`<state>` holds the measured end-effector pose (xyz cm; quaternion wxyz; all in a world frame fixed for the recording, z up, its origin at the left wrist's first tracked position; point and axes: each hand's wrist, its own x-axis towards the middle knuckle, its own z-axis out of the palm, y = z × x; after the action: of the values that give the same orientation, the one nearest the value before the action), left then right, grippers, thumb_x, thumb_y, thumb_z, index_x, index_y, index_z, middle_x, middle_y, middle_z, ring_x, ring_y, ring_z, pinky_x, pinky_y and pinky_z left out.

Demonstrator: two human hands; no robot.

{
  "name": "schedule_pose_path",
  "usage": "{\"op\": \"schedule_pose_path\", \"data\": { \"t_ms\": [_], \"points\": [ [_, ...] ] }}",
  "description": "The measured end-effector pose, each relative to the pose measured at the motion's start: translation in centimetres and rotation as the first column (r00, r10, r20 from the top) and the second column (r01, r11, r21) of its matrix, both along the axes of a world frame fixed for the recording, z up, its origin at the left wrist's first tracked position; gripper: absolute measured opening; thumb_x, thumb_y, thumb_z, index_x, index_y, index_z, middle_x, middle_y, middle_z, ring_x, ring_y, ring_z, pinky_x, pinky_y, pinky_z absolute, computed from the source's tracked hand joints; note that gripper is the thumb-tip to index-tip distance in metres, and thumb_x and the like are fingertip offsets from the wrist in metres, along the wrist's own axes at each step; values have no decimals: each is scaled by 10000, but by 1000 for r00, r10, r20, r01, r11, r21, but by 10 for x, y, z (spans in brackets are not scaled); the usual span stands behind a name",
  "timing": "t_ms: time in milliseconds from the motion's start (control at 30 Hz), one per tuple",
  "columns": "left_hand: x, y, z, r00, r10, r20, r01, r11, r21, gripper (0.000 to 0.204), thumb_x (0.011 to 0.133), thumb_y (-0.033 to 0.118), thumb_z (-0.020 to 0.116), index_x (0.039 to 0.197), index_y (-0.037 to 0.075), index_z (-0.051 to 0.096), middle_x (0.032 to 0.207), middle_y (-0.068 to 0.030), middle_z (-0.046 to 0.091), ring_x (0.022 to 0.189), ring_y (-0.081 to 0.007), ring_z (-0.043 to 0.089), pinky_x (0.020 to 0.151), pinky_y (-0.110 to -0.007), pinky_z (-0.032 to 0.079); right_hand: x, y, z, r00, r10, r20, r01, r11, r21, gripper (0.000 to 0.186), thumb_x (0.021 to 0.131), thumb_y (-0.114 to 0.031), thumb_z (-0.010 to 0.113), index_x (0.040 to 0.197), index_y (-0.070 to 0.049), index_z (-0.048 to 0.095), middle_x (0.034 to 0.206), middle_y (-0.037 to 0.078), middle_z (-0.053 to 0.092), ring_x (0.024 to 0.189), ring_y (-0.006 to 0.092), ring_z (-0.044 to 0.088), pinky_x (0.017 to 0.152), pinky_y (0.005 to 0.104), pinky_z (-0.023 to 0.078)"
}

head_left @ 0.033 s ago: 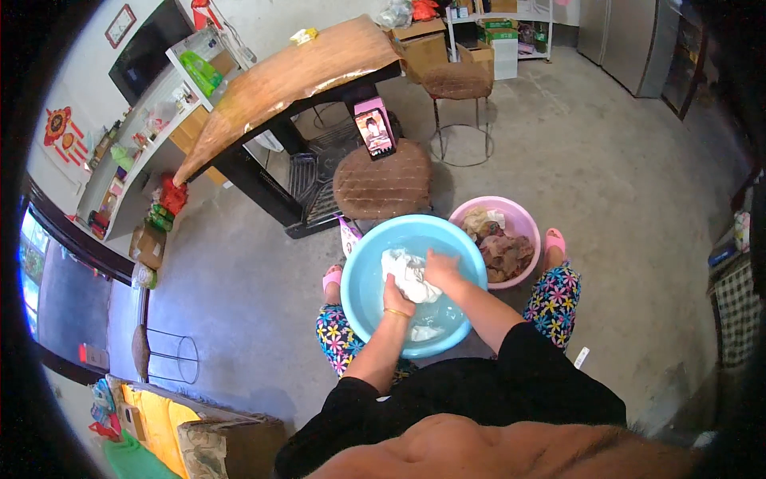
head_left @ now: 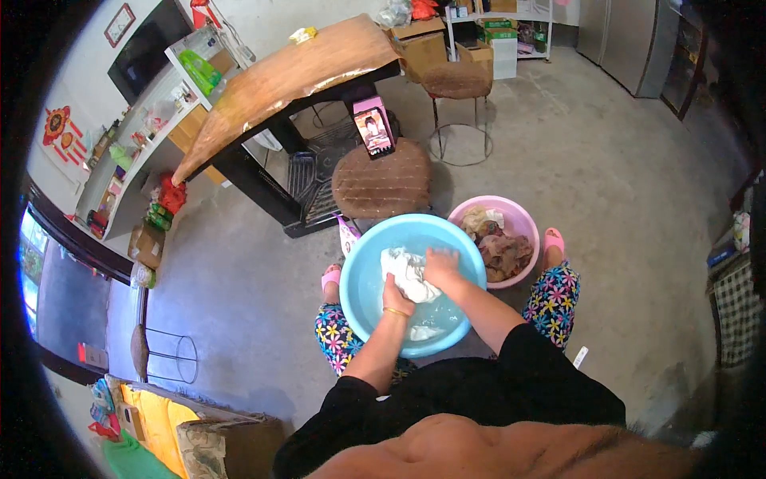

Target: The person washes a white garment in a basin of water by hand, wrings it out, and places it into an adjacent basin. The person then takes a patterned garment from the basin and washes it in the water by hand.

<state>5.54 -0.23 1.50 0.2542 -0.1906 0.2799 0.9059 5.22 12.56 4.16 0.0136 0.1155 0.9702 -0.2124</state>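
A white wet cloth [head_left: 411,275] is bunched up in a large light-blue basin [head_left: 349,307] of water between my knees. My left hand [head_left: 396,295], with a yellow band at the wrist, is closed on the near left side of the cloth. At the cloth's right side is my right hand [head_left: 443,267], touching it. Motion smears its fingers, so their grip cannot be made out. Another piece of white cloth [head_left: 425,332] lies in the water by the basin's near wall.
Right behind the basin stands a pink basin [head_left: 533,231] with brownish clothes [head_left: 507,254]. A padded stool [head_left: 381,180] bearing a propped phone [head_left: 375,133] is just beyond. A purple-and-white packet [head_left: 349,233] touches the blue basin's left side. A wooden-topped table [head_left: 295,72] stands farther back.
The fingers of my right hand have shifted slightly at the cloth's right edge and look more blurred. My left hand and the cloth stay in nearly the same place.
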Motion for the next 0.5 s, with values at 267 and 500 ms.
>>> {"op": "schedule_pose_path", "data": {
  "t_ms": [267,500],
  "points": [
    [5,3,-13,1000,-30,9,30,998,-59,422,918,315,251,1234,68,384,1234,-112,437,1144,-253,406,978,-386,297,3,-26,-7,988,143,-54,-152,897,-415,426,747,-202,521,1166,-148,471,1127,244,442,1018,400,447,865,430,378],
    [4,10,-21,995,62,75,-41,967,-250,396,910,254,253,1204,35,402,1192,-113,469,1106,-264,435,968,-394,310,-9,-16,-61,997,68,-28,-73,941,-331,423,775,-222,507,1163,-62,460,1145,234,463,1010,402,465,881,413,374]
  ]
}}
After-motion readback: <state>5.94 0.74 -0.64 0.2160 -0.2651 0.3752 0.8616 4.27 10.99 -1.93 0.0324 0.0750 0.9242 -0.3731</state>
